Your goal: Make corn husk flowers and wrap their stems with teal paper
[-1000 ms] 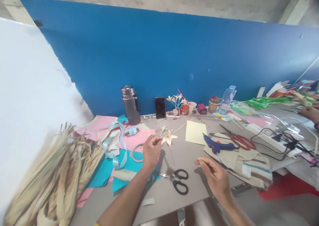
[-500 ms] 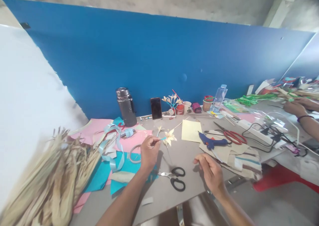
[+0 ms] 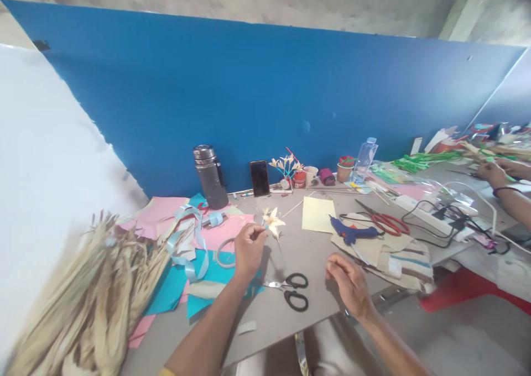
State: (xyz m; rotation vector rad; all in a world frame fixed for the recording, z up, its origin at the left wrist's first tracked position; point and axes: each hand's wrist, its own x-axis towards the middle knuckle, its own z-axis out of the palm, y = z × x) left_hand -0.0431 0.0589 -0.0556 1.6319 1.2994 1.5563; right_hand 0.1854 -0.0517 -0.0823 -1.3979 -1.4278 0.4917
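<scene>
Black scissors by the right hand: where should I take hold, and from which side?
Take the black scissors by the handle loops, coming from the right hand side; they lie flat, blades pointing left toward the left hand.

On the desk [image 3: 315,249] I count two pairs of scissors, one black [image 3: 292,290] and one red [image 3: 384,221], along with one glue gun [image 3: 352,233], one flask [image 3: 209,176], one phone [image 3: 259,178] and one water bottle [image 3: 364,160]. There are three small cups [image 3: 310,175] along the back edge, one yellow sheet [image 3: 317,214], one tape ring [image 3: 223,254], one power strip [image 3: 427,217] and one heap of dried husks [image 3: 87,298]. The person's own hands number two, left [image 3: 248,250] and right [image 3: 348,285], with one loose paper flower [image 3: 271,221] and one small flower cluster [image 3: 286,166] standing at the back.
</scene>
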